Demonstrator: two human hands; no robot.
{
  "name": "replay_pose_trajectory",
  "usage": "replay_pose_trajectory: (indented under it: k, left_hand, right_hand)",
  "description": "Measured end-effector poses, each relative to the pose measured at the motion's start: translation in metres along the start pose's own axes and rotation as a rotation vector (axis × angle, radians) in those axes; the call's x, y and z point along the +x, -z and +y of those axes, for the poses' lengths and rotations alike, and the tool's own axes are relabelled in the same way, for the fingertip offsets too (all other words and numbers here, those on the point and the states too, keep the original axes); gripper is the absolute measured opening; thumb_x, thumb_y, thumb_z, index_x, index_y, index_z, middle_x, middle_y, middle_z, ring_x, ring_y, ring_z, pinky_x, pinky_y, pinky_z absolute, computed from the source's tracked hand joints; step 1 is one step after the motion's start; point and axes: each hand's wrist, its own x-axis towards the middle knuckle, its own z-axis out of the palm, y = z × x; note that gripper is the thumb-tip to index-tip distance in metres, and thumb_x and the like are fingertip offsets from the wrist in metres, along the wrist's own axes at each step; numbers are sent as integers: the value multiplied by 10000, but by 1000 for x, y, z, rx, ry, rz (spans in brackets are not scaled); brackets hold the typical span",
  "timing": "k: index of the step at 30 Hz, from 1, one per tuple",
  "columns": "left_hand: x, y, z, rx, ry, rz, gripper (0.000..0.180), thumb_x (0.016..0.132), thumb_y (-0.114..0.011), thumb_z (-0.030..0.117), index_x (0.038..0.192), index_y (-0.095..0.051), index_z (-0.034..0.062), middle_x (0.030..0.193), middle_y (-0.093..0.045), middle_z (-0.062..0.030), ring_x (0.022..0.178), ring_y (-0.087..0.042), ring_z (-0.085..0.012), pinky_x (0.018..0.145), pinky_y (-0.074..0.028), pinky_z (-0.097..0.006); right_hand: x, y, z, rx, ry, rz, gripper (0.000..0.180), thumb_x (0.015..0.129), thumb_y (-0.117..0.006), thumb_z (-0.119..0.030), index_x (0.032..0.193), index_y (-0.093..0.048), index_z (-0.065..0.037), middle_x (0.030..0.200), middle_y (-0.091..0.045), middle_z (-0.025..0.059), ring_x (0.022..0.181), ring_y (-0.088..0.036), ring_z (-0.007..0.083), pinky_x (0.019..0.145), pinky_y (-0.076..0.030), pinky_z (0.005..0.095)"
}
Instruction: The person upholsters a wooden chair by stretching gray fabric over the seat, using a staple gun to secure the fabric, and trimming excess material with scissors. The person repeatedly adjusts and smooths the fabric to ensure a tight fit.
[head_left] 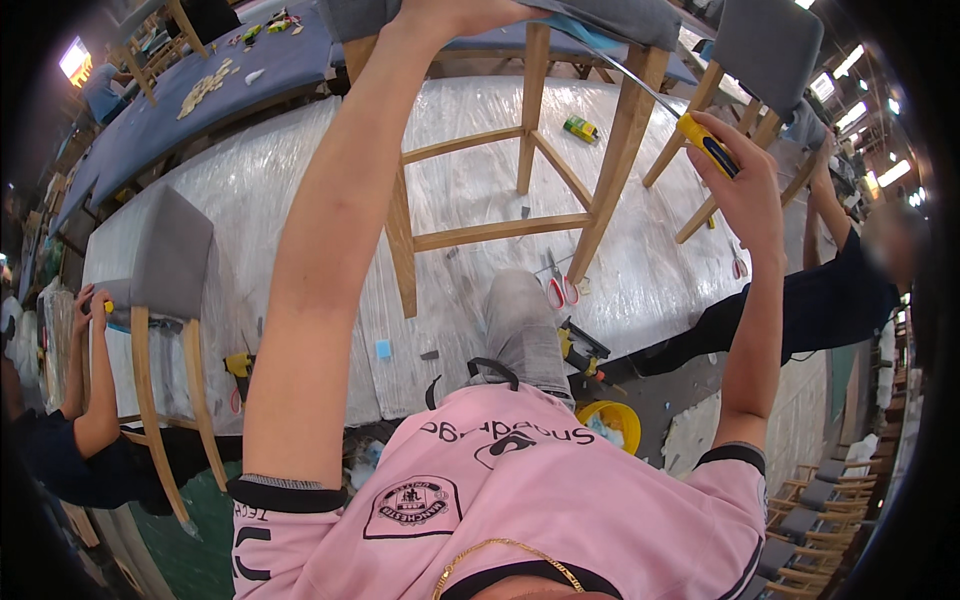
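One bucket (633,428) with pale material (604,430), screwdriver (706,145) in right hand (748,185)

Plastic-wrapped desk (655,290) carried red-handled scissors (562,284), a green-yellow pack (580,129) and a small blue block (383,349). Yellow-black power tool (580,350) sat near the scissors, yellow bucket (632,425) just below it in view. Blue desk (285,75), upper left, held a pile of pale scraps (208,88). Left co-worker (62,435) was beside a grey chair (172,258); dark-clad co-worker (832,305) was at right. Chair row (820,497) showed lower right.
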Motion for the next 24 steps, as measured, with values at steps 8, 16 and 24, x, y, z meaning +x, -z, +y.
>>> replay_pose_trajectory:
  k: [8, 16, 24]
  left_hand:
    - [1, -3, 0, 27, 10, 25, 643, 752, -794, 402, 1278, -673, 52, 1197, -702, -175, 1165, -649, -332, 1046, -483, -446]
    - [4, -1, -3, -30, 10, 10, 623, 759, -785, 430, 1241, -695, 46, 1174, -718, -179, 1134, -669, -328, 1020, -501, -441]
    - [7, 2, -6, -3, 48, -5, 622, 759, -777, 471, 1223, -714, 62, 1147, -734, -185, 1116, -682, -334, 1010, -508, -445]
  right_hand:
    - [17, -15, -12, 47, -79, -65, 384, 941, -738, -253, 1301, -713, -121, 1037, -773, 128, 863, -726, 234, 832, -551, 352]
    - [14, -24, -11, -212, 155, 84, 372, 940, -740, -268, 1309, -721, -225, 1153, -767, 76, 896, -742, 261, 832, -569, 378]
    - [9, -15, 8, -349, 291, 164, 387, 918, -760, -219, 1298, -728, -282, 1223, -751, -11, 946, -740, 201, 796, -587, 330]
